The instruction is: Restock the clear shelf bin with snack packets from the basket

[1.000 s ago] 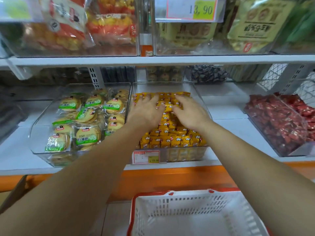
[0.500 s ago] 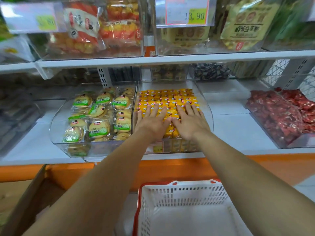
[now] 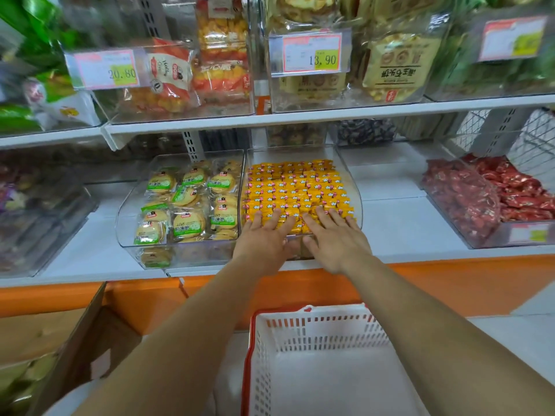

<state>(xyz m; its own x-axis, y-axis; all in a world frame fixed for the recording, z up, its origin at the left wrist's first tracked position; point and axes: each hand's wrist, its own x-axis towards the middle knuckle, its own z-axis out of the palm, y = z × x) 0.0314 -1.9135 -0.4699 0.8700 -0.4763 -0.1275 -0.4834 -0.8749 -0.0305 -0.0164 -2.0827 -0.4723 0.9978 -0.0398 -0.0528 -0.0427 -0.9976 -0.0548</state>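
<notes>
A bin of green-labelled biscuits [image 3: 180, 211] sits just left of the clear shelf bin [image 3: 356, 205], which holds rows of yellow snack packets [image 3: 294, 184]. The left hand [image 3: 264, 238] and right hand [image 3: 333, 238] lie side by side, fingers straight and spread on the front packets, gripping nothing. The white basket [image 3: 315, 328] stands below.

A clear bin [image 3: 124, 223] of green-labelled round biscuits [image 3: 186, 225] sits at the front edge of the lower shelf [image 3: 390, 229], left of centre. Towards its right end, another clear bin [image 3: 510, 235] holds red-wrapped sweets [image 3: 468, 202]. On the upper shelf [image 3: 330, 115], bins of bagged snacks carry price tags reading 20.80 [image 3: 106, 69] and 13.90 [image 3: 310, 54]. Below the orange front panel [image 3: 450, 283], a cardboard box [image 3: 75, 340] stands at the left.
</notes>
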